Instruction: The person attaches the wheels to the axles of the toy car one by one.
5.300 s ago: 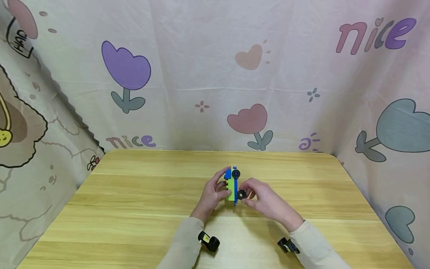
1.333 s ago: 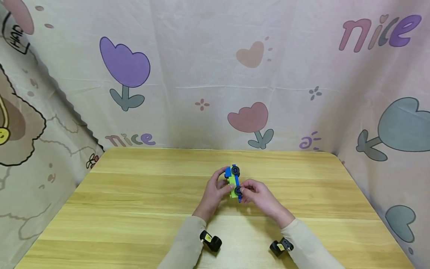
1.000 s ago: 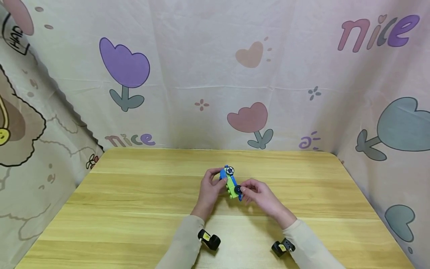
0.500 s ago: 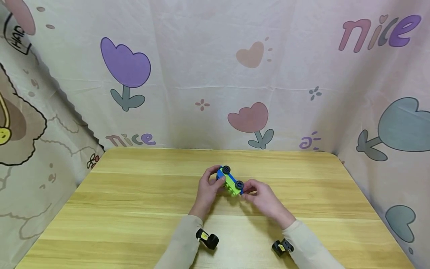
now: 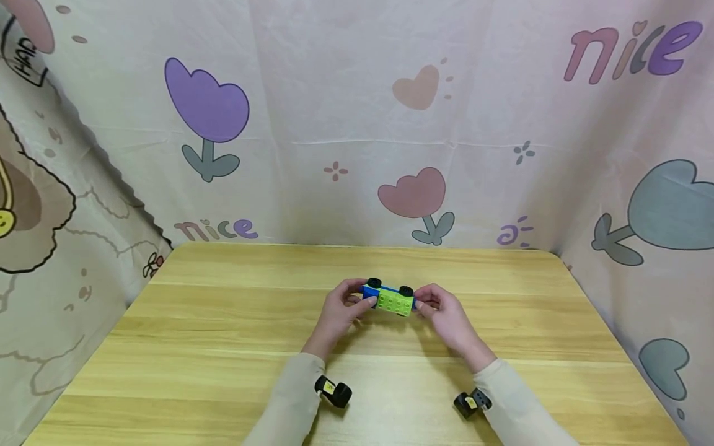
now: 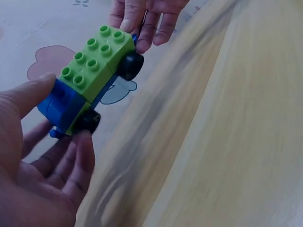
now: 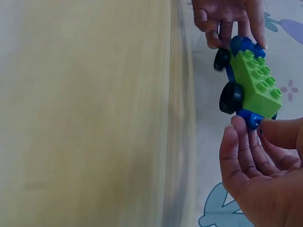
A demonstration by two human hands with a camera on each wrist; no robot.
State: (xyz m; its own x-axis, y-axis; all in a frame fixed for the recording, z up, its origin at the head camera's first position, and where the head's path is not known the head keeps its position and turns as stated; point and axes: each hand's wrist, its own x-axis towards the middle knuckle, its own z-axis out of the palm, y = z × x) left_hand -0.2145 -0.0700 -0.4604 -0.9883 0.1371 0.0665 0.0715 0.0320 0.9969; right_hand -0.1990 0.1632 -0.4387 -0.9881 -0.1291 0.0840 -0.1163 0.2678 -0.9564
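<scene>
Between my two hands, above the table, is a toy brick car (image 5: 395,302) with a blue base, black wheels (image 7: 232,97) and studded lime-green bricks (image 6: 97,59). A blue brick (image 6: 64,101) forms its left end. My left hand (image 5: 337,313) grips that end, thumb on the blue brick and fingers near a wheel. At the other end my right hand (image 5: 450,319) pinches the small blue hitch (image 7: 251,118) between thumb and fingers. The studs are tilted toward the head camera, and the wheels on the far-side edge show on top.
The wooden table (image 5: 195,347) spreads under both hands. A printed cloth (image 5: 312,124) hangs behind and at the sides. Black wrist cameras (image 5: 334,393) are strapped over the beige sleeves (image 5: 290,396).
The car has turned from standing lengthwise away from me to lying sideways, its studs now facing me. My right hand has moved from the near wheel to the hitch end.
</scene>
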